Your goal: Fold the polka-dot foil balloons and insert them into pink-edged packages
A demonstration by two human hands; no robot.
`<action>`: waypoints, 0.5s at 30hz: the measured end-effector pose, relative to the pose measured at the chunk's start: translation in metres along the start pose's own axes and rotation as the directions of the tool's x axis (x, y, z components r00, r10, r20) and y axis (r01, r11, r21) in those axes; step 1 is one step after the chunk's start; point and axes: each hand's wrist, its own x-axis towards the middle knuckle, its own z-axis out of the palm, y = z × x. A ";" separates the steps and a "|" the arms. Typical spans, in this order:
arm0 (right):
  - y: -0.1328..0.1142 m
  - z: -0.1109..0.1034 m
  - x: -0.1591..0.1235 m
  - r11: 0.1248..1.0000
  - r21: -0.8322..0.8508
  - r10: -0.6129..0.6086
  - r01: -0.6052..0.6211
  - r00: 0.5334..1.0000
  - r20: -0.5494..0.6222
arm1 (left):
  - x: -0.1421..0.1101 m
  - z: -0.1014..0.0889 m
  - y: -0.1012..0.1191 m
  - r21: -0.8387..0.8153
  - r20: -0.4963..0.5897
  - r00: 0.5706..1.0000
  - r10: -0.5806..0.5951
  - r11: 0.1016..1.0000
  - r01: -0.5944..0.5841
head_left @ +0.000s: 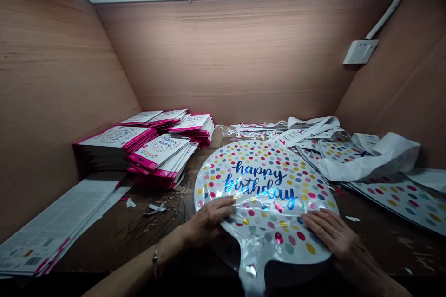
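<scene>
A flat, uninflated foil balloon lies in front of me, white with coloured dots and blue "happy birthday" lettering. Its neck points toward me, and its near edge is raised over a darker layer. My left hand has curled fingers at the balloon's left edge, gripping it; the thumb is hidden. On the right edge, my right hand rests with its fingers stretched flat on the foil. Beyond that hand lie more dotted foil balloons, partly under white strips.
Stacks of pink-edged printed packets stand at the back left. Printed card sleeves lie nearer on the left. Paper scraps and thin dark strands litter the table. Wooden walls enclose three sides; a socket is at right.
</scene>
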 end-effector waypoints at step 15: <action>0.094 0.013 0.110 0.586 -0.129 0.789 -0.800 0.526 0.318 | 0.127 -0.056 -0.092 0.193 -0.092 0.588 -0.804 0.565 0.802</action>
